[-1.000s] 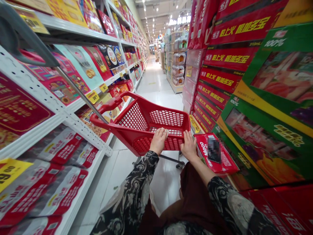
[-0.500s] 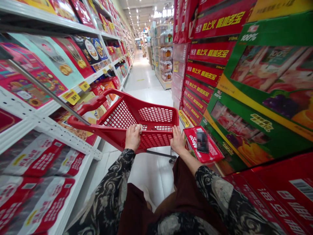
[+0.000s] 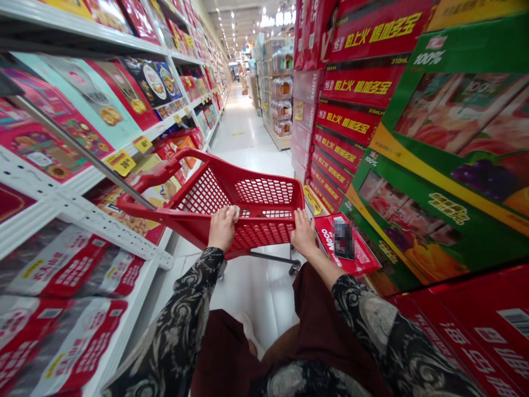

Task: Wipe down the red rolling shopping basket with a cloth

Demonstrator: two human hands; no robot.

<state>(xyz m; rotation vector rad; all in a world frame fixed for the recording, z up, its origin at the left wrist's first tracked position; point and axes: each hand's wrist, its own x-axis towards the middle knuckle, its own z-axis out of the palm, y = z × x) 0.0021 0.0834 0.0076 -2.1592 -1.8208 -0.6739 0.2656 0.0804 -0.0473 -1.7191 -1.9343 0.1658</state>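
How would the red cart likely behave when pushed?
The cart would probably roll easily, as a wheel shows below. Its perforated walls look stiff, so it should flex little and may be light for its size.

A red, lattice-sided shopping cart (image 3: 260, 237) stood upright on the floor (image 3: 252, 292); a small white wad (image 3: 236, 213) sat at its near edge.

Brightly lit by ceiling lights (image 3: 232, 25), glare reflected off the floor (image 3: 237, 118), shadow cast beneath the upper-left shelf (image 3: 82, 30), distance blurred, edges visibly stretched, patch on the red box (image 3: 366, 266) pixelated.
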